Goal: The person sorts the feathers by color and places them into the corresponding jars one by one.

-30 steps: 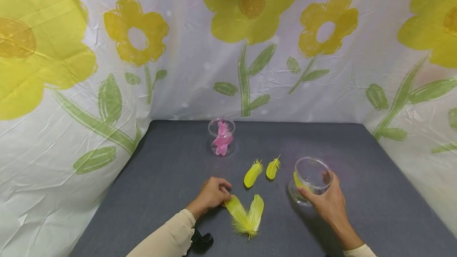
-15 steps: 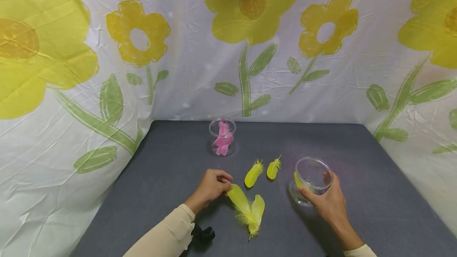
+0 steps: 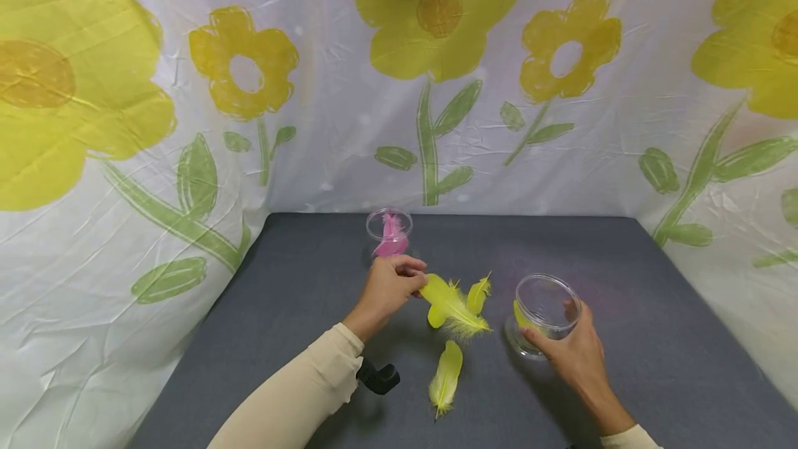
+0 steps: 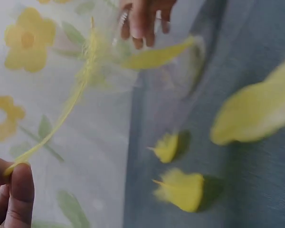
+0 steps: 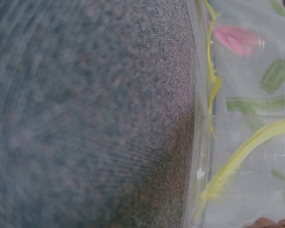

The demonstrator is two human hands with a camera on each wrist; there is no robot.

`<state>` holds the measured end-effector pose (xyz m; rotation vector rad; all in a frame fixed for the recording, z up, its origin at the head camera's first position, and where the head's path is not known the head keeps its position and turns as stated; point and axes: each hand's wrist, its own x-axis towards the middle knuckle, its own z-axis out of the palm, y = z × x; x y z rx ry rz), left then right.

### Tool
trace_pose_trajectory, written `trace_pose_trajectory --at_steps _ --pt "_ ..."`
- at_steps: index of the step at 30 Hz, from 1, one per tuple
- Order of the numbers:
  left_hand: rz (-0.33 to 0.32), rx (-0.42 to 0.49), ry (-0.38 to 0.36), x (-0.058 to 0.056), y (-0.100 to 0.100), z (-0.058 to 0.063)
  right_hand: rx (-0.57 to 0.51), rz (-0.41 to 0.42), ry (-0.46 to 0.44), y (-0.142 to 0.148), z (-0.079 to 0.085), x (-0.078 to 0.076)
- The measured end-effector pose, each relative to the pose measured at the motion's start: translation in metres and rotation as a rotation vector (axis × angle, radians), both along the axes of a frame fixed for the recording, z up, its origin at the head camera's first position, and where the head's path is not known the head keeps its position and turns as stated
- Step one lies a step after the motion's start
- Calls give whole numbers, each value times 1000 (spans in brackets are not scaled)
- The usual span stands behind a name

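Between thumb and fingertips my left hand pinches a yellow feather by one end, raised over the table. Its fluffy end points right, towards the clear plastic cup. My right hand grips that cup from its right side, tilting it a little to the left. A yellow feather shows inside the cup in the left wrist view. One loose yellow feather lies nearer the front. Two smaller ones, a right feather and a left feather, lie behind; the held feather partly covers the left one.
At the back of the dark table stands another clear cup with pink feathers in it, its lower part hidden by my left hand. A white flower-printed curtain closes in the back and sides. A black wrist mount sits under my left wrist.
My left hand has lifted the yellow feather off the front pair and carried it back and to the right, its fluffy end swinging rightward. The right hand and its cup have stayed put.
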<state>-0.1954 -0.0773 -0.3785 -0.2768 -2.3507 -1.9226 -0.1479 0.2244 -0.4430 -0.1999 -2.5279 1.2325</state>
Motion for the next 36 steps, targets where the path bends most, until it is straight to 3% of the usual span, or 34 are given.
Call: trace_pose_trajectory --at_steps 7,16,21,25,32,36 --pt "-4 30 53 -10 30 23 -12 4 6 3 -2 0" --pt "-16 60 122 -15 71 36 -15 10 -12 5 -3 0" --pt "3 0 184 -15 92 35 -16 20 -36 4 -2 0" --pt "14 -98 218 -16 106 29 -21 36 -49 3 -1 1" --pt "45 -251 332 -16 119 22 -22 30 -28 4 0 1" --pt "29 -294 378 -15 129 22 -20 31 -36 7 1 2"
